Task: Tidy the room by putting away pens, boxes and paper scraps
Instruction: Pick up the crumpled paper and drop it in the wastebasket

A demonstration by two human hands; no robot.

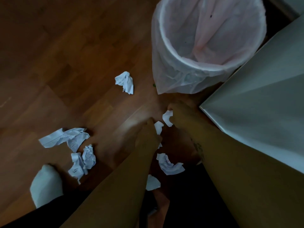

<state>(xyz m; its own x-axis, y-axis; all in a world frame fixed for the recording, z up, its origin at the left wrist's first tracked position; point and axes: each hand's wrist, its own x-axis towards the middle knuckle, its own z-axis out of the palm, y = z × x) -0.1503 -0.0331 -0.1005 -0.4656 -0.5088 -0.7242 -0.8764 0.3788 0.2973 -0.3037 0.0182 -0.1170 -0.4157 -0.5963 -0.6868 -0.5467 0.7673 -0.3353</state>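
Observation:
Several crumpled white paper scraps lie on the wooden floor. My right hand (182, 117) is closed around one scrap (167, 117) just below the bin. My left hand (148, 137) grips another small scrap (158, 127) beside it. A loose scrap (125, 82) lies left of the bin, and a cluster of scraps (77, 148) lies at the lower left. Two more scraps (169, 164) sit between my forearms. A waste bin (166, 46) lined with a translucent white bag stands open at the top right.
A pale cabinet or furniture corner (256, 104) juts in from the right, close to my right arm and the bin. My foot in a white sock (46, 183) stands at the lower left. Bare wooden floor (57, 55) spreads to the upper left.

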